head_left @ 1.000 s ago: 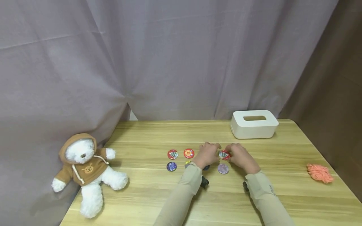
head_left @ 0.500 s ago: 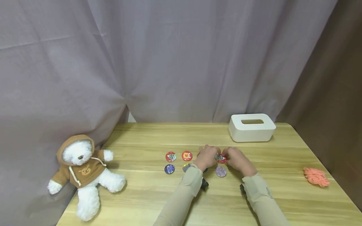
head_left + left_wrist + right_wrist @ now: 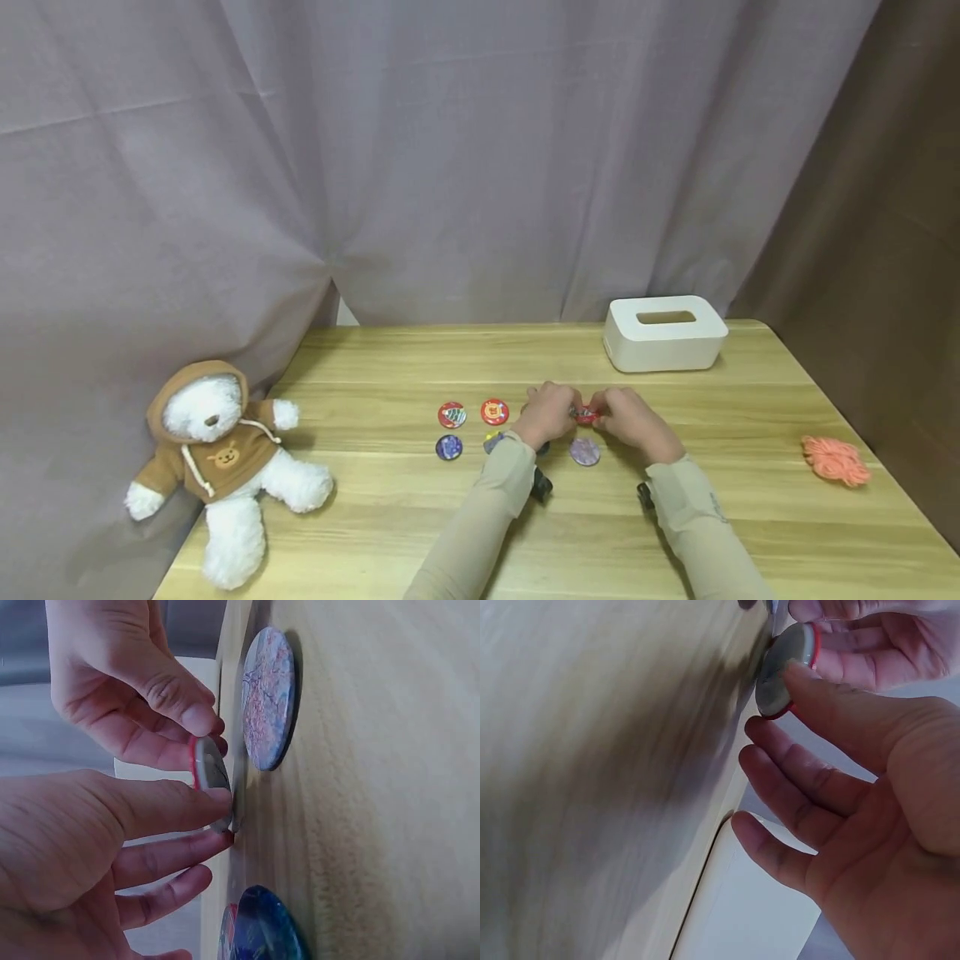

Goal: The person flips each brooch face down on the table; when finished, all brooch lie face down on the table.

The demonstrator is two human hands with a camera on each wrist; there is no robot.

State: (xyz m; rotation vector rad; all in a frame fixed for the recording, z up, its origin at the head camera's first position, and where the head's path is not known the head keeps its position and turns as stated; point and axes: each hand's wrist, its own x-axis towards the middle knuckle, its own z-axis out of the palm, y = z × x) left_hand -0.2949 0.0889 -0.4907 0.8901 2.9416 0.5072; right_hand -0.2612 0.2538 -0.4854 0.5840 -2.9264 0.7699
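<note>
Between both hands a round red badge [image 3: 587,414] with a tree picture is held tilted, its grey back [image 3: 778,675] showing in the right wrist view. My left hand [image 3: 551,412] pinches one side of it with the thumb and fingertips. On the other side, my right hand [image 3: 633,421] grips the rim, its lower fingers spread. A pale purple badge [image 3: 585,452] lies on the table just in front, also large in the left wrist view. Beside my left hand sits a dark blue badge [image 3: 266,930], mostly covered by the wrist in the head view.
Left of the hands lie a red tree badge [image 3: 452,414], a red badge with an orange figure [image 3: 495,412], a blue-purple badge [image 3: 449,447] and a partly hidden yellow-and-grey one [image 3: 492,442]. A white tissue box [image 3: 665,335], coral yarn [image 3: 836,461] and a teddy bear [image 3: 228,458] stand around.
The left hand has joined the right on the red badge, which has shifted slightly left from the right hand's fingers and tipped up so its face shows less.
</note>
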